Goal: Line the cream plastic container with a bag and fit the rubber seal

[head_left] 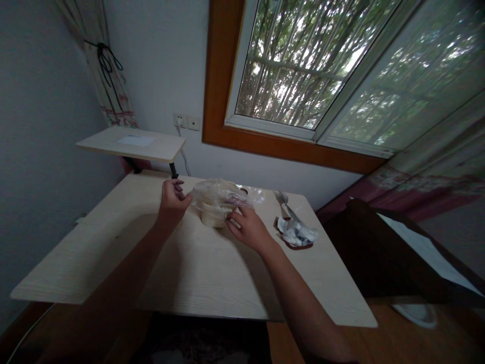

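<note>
Thin clear plastic film [215,192] is spread over the top of a cream-coloured bowl-like container [214,219] on the table. Pinched between the thumb and fingers of my left hand [173,202] is the film's left edge. My right hand [248,227] grips the film on its right side, low against the container's front, with fingertips close to the container wall. Something pinkish shows through the film near the right hand. What the container holds is hidden by the film.
On the wooden table [212,283], to the right, a reddish-brown tray [299,247] bears crumpled clear plastic [299,232]. A small raised shelf [159,151] with a paper label [136,140] stands at the back left. Behind the table are a wall socket [180,120] and a window.
</note>
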Tool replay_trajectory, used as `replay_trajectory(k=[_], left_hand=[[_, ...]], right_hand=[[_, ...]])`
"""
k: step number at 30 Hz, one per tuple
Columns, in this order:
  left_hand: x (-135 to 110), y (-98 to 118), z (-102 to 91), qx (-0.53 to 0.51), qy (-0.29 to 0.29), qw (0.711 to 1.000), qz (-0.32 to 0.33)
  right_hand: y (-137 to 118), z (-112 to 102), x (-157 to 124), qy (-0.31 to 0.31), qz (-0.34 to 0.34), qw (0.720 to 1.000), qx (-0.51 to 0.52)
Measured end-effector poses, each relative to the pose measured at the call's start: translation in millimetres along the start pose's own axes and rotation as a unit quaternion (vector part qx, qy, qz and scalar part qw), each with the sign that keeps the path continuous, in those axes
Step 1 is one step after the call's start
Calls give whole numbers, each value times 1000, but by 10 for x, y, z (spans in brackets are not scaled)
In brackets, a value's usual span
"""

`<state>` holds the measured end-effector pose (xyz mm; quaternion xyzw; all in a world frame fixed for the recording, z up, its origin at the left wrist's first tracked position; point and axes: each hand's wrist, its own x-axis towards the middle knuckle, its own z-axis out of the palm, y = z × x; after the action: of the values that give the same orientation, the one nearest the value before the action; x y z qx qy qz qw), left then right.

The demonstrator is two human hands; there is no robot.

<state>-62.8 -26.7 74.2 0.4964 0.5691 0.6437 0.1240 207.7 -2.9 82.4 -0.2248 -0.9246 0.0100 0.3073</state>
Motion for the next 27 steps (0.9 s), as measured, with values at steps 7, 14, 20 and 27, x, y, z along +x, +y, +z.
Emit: replay_trajectory(k=[7, 14, 20, 27], left_hand=[[-310, 256, -193, 110, -156, 951, 243], [-221, 424, -51, 142, -301, 890, 311], [9, 330, 89, 153, -260, 912, 279], [90, 256, 175, 186, -250, 913, 263]], right_hand=[[-23, -6, 44, -10, 20, 1000, -11], [-35, -81, 115, -11, -3, 1000, 19], [2, -134, 167, -2, -11, 998, 68], [61, -130, 213, 37, 29, 993, 105]])
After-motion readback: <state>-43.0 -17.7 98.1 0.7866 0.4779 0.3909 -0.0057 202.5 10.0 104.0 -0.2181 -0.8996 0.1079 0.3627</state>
